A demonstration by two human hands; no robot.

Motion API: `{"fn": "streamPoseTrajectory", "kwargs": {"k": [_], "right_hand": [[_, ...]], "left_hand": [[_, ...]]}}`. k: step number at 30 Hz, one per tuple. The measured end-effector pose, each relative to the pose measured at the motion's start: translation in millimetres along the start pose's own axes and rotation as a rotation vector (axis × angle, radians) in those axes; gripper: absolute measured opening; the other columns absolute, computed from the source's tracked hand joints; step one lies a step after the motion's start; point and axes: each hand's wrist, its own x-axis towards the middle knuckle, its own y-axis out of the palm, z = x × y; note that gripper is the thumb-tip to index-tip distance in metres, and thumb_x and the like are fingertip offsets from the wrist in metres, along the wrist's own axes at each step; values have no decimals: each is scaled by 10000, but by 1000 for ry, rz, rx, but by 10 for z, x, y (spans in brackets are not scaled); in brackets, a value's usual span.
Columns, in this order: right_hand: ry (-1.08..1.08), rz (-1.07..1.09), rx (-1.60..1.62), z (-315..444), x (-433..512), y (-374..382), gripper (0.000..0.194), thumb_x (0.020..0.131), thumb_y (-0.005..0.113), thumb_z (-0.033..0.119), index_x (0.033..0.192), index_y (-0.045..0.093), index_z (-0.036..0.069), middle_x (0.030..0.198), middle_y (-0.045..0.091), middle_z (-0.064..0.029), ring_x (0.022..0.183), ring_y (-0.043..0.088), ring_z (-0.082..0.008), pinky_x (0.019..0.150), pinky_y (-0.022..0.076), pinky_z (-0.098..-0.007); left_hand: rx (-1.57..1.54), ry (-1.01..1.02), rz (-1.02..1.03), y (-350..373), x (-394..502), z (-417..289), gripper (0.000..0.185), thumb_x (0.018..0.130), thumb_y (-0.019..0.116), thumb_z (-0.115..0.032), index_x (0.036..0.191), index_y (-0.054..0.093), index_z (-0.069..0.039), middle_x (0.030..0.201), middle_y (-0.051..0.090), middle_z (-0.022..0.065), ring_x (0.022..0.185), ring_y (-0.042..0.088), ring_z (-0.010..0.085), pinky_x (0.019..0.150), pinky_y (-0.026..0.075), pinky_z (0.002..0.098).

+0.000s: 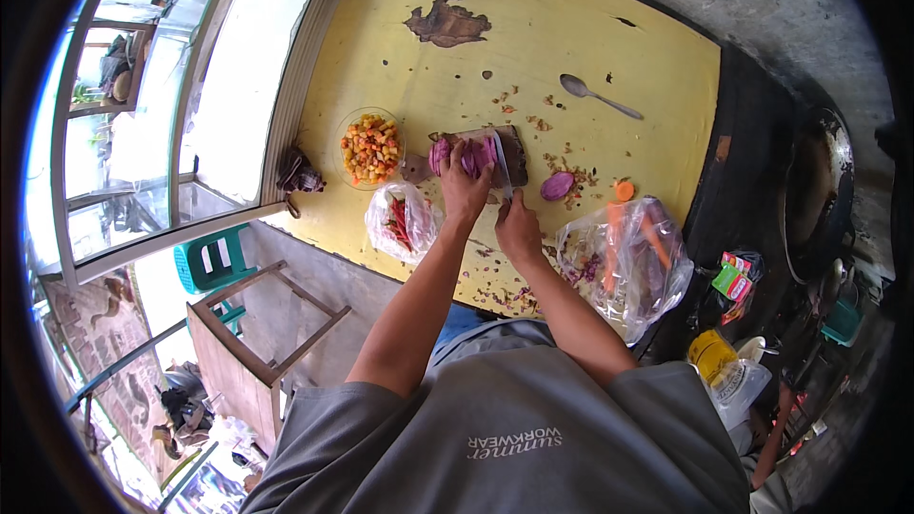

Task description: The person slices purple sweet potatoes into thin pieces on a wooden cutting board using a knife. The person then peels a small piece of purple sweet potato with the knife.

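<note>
My left hand (465, 185) holds down sliced purple sweet potato (477, 155) on a small wooden cutting board (515, 146). In my right hand (518, 225) is the handle of a kitchen knife (503, 160), its blade against the right side of the slices. A cut purple piece (557, 186) lies on the table, right of the board. To the left stands a glass bowl of diced orange and yellow vegetables (370, 148). Below that bowl, a clear plastic bag holds red chillies (398, 223).
The yellow tabletop (400, 86) bears peelings and a metal spoon (601, 96). A plastic bag (628, 264) with carrots lies by my right forearm, near a carrot piece (624, 190). A dark cloth (300, 171) rests by the window. A wok (817, 193) is at far right.
</note>
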Motion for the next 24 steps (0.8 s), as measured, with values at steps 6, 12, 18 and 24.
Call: {"fn": "streamPoseTrajectory", "kwargs": {"k": [6, 12, 18, 24], "right_hand": [[-19, 56, -2, 141, -13, 13, 325, 997, 469, 225, 1232, 423, 6, 754, 647, -320, 737, 647, -522, 676, 504, -612], [-42, 96, -37, 212, -31, -39, 303, 1007, 461, 253, 1198, 432, 20, 785, 652, -317, 752, 657, -511, 679, 515, -600], [-58, 62, -63, 154, -20, -7, 272, 1005, 465, 254, 1162, 457, 32, 760, 655, -300, 731, 656, -507, 669, 518, -594], [-36, 50, -12, 123, -48, -1, 251, 1003, 479, 255, 1117, 466, 32, 732, 651, -294, 715, 656, -499, 637, 515, -588]], "left_hand": [[116, 77, -111, -31, -12, -3, 763, 779, 761, -214, 1453, 429, -81, 1344, 460, 270, 1217, 519, 445, 1031, 443, 470], [230, -91, -56, -168, -57, -103, 730, 798, 760, -272, 1448, 454, -141, 1328, 473, 226, 1126, 593, 414, 922, 508, 476], [241, -22, -162, -292, -74, -59, 711, 794, 767, -319, 1416, 477, -134, 1336, 473, 206, 1176, 561, 396, 920, 510, 467], [337, 147, -148, -367, -28, 5, 698, 854, 726, -317, 1447, 446, -78, 1403, 440, 241, 1299, 432, 426, 1077, 387, 475]]}}
